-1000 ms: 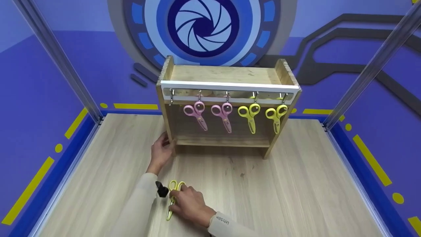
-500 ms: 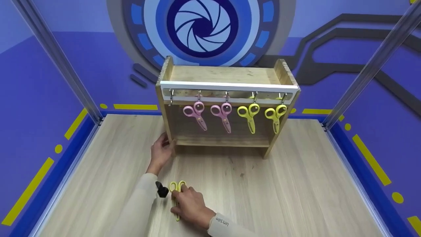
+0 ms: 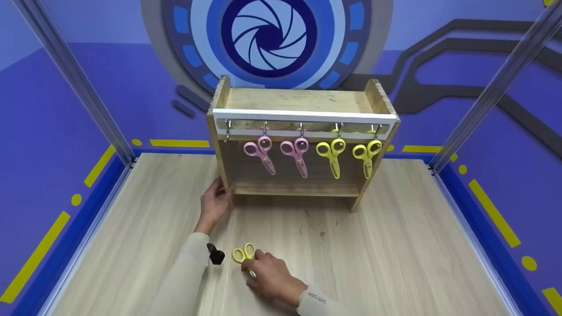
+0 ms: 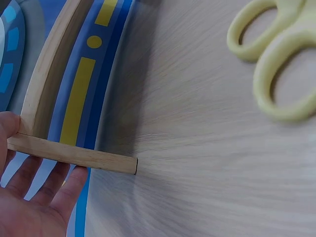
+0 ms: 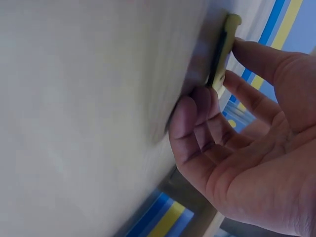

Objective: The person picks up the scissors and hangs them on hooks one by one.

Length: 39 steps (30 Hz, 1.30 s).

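Observation:
My left hand [image 3: 214, 204] grips the left side panel of a wooden rack [image 3: 298, 100] near its foot. In the left wrist view, thumb and fingers lie on opposite sides of the wooden edge [image 4: 74, 152]. Yellow scissors [image 3: 244, 253] are pinched between thumb and fingers of my right hand [image 3: 272, 277], low over the table, handle rings pointing away from me. The palm hides most of the blades in the head view. Two pink scissors [image 3: 268, 164] and two yellow scissors [image 3: 335, 167] hang by a handle ring from the rack's hooks.
The leftmost hook [image 3: 228, 128] on the white rail [image 3: 303, 115] holds nothing. A black wrist device [image 3: 215, 255] sticks out from the left sleeve, close to the scissors' rings. Blue and purple panels with metal posts [image 3: 496, 87] enclose the wooden table [image 3: 395, 245].
My right hand has moved a little to the right with the yellow scissors, which have turned so that their blades lie more under the palm. The left hand stays on the rack.

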Motion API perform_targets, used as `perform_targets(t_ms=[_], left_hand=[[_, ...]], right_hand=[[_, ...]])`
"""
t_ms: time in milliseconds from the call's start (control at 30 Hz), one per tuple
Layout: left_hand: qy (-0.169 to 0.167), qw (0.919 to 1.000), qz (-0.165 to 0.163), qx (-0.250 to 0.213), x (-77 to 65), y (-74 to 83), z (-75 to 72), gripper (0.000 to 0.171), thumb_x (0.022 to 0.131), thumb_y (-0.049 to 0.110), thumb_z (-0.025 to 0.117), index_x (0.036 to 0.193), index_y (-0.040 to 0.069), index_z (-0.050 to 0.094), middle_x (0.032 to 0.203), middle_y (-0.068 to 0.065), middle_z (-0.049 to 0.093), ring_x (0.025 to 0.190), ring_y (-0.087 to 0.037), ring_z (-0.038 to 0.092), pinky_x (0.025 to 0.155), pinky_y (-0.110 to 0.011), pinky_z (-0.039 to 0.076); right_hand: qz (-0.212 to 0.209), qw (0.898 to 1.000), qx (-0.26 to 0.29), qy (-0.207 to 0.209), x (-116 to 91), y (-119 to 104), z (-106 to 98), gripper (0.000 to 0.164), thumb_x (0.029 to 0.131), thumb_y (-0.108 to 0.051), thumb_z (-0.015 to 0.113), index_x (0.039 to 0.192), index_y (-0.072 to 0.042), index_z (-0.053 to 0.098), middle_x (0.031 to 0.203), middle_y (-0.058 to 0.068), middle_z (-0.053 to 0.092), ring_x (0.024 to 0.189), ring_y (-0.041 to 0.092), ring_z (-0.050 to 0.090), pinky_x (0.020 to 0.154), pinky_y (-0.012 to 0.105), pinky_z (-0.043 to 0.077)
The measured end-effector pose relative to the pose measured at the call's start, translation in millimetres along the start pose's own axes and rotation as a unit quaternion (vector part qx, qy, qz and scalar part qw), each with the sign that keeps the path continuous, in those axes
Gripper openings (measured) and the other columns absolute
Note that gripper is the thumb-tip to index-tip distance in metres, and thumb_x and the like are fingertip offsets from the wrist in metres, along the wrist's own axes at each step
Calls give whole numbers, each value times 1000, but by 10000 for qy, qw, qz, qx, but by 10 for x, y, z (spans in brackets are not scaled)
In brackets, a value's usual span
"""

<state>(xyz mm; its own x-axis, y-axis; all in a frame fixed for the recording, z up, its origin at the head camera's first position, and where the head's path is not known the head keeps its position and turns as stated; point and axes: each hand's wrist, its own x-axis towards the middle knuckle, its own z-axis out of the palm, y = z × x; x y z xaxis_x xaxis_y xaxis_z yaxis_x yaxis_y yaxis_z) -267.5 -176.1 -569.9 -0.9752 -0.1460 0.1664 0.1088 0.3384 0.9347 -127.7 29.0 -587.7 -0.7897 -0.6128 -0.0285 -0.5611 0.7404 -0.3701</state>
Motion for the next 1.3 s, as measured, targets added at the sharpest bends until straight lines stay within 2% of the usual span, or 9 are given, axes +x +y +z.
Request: perform_targets(t_ms=[233, 433, 733, 1067, 1300], left_hand=[[-28, 10000, 6, -51, -9, 0, -5, 50, 101, 20, 67, 148, 11, 53, 144, -17, 59, 128, -34, 60, 102, -48, 53], [-12, 10000, -18, -49, -22, 6, -10, 51, 101, 20, 67, 149, 10, 52, 144, -17, 58, 128, -34, 60, 102, -47, 54], [20, 10000, 47, 74, -30, 3, -6, 50, 102, 22, 66, 148, 9, 53, 144, -18, 58, 128, -34, 60, 102, -47, 54], [53, 9999, 42, 77, -25, -4, -2, 50, 101, 23, 67, 147, 9, 54, 143, -17, 60, 127, -33, 61, 103, -47, 53], [48, 9999, -77, 102, -25, -2, 3, 51, 102, 24, 67, 149, 10, 52, 145, -16, 58, 129, -32, 60, 104, -46, 52]], right_hand=[[-151, 9998, -130, -65, -172, 153, -133, 26, 92, -19, 77, 115, -32, 76, 94, -6, 56, 76, 9, 51, 55, 25, 42], [-223, 9990, -266, 277, -212, 281, -187, 29, 95, -12, 72, 119, -29, 74, 91, -3, 59, 74, 11, 52, 53, 24, 41], [22, 9952, -701, 686, -124, 427, -212, 15, 89, -6, 75, 99, -17, 77, 81, -2, 62, 67, 11, 52, 51, 25, 43], [211, 9949, -600, 786, -71, 470, -173, 8, 88, -8, 77, 89, -16, 75, 73, -4, 56, 63, 9, 49, 48, 26, 41], [433, 9938, -412, 934, -68, 462, -178, 8, 86, -9, 81, 84, -14, 74, 71, -5, 58, 61, 7, 51, 49, 25, 43]])
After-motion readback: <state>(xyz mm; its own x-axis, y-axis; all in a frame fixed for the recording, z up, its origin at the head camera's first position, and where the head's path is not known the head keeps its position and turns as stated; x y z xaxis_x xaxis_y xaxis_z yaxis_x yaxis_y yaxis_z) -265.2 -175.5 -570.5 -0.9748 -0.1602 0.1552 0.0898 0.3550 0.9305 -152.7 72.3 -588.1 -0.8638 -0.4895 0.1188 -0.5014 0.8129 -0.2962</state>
